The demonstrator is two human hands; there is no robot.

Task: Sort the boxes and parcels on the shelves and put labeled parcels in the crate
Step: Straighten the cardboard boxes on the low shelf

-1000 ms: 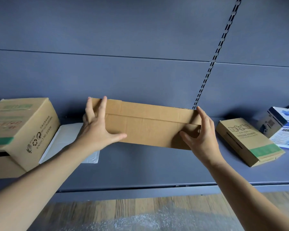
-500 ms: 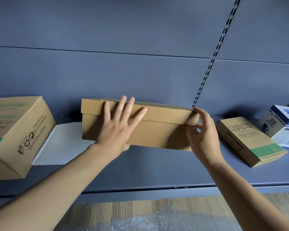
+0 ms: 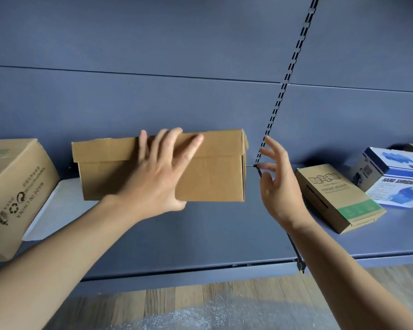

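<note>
lidded cardboard box (image 3: 215,172) mid-frame at the shelf (image 3: 200,234), left hand (image 3: 157,182) spread flat on its front, right hand (image 3: 279,186) open just off its end; looks stiff and light, best gripped at both ends

The plain brown box (image 3: 215,167) is taken as the landmark. In front of it, a wide strip of bare shelf (image 3: 200,236) is seen, open up to the shelf edge. Above it, open room is found before the back panel (image 3: 153,103). To its right, a gap is seen before the small green-banded box (image 3: 339,198). This gap is partly taken by the right hand (image 3: 279,186), which is held apart from the box with loose fingers. Its front face is covered by the left hand (image 3: 160,184), laid flat. To its left, the passage is narrowed by the white flat parcel (image 3: 55,206) and closed by the large carton (image 3: 19,186). Farther to its right, the way is blocked by the blue and white box (image 3: 398,177).
</note>
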